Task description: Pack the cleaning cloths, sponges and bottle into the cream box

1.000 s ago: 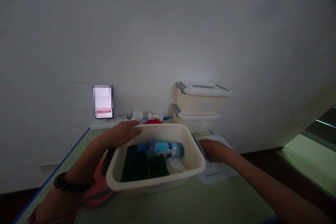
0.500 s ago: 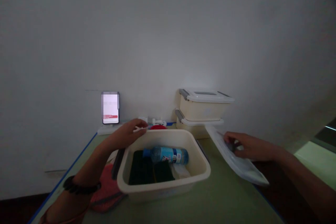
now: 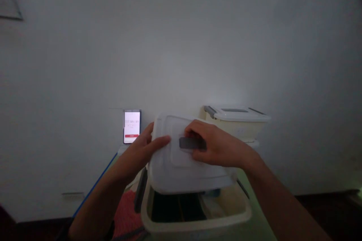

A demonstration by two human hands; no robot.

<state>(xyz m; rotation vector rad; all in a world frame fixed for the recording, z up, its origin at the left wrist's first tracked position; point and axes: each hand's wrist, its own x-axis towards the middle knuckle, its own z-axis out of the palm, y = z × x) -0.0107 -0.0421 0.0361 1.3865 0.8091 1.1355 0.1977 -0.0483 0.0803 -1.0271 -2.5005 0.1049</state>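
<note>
A white plastic lid [image 3: 178, 177] is held tilted above the cream storage box [image 3: 198, 228], covering the far part of its opening. My right hand [image 3: 215, 143] is closed round the grey handle [image 3: 188, 143] in the middle of the lid. At the lid's left edge, my left hand [image 3: 149, 145] grips it with the thumb on top and fingers behind. Inside the box, dark green pads [image 3: 175, 209] and a white item [image 3: 213, 209] show under the lid's near edge. Only a blue bit of the bottle [image 3: 213, 192] is visible.
A phone [image 3: 132, 126] with a lit screen stands at the back left, by the wall. At the back right, a lidded cream box [image 3: 237, 130] sits on another one, mostly hidden. Red cloth [image 3: 127, 212] lies left of the open box on the green table [image 3: 261, 214].
The lid has come from the right side to over the box, in my right hand. My left hand has moved from the box's back left corner onto the lid's edge. The view has shifted.
</note>
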